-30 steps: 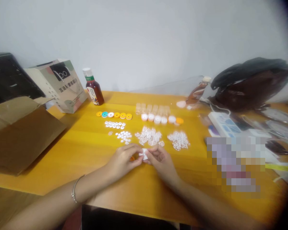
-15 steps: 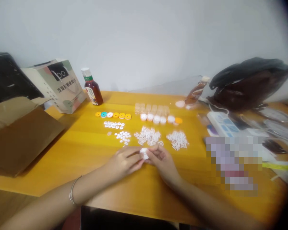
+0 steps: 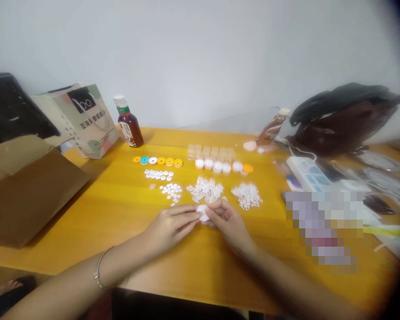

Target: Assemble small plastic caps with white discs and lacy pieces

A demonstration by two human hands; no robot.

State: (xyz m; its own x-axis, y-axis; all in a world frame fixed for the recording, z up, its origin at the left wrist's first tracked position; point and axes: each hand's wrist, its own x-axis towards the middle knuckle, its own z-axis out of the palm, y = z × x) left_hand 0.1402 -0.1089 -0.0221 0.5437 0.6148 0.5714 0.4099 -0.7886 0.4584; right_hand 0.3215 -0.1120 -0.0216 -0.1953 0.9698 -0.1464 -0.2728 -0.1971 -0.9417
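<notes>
A small white round piece (image 3: pixel 203 213) is pinched between both hands over the table's front middle. My left hand (image 3: pixel 175 223), with a bracelet on its wrist, grips it from the left. From the right my right hand (image 3: pixel 229 222) closes its thumb and fingers on the same piece. Just beyond the hands lie small white discs (image 3: pixel 171 191), a heap of clear flat pieces (image 3: pixel 206 190) and a second heap (image 3: pixel 247 195). Behind them are a row of orange, teal and white rings (image 3: pixel 161 161), white round caps (image 3: pixel 217 167) and clear cylinders (image 3: pixel 211 153).
On the left stand an open cardboard box (image 3: pixel 36 191), a paper bag (image 3: pixel 93 120) and a red sauce bottle (image 3: pixel 130 124). A drink bottle (image 3: pixel 271 130), a dark bag (image 3: pixel 346 115), a white power strip (image 3: pixel 309 173) and cables are on the right.
My hands have shifted very slightly to the right with the white piece, which looks turned a little. A foot has come into view at the lower left.
</notes>
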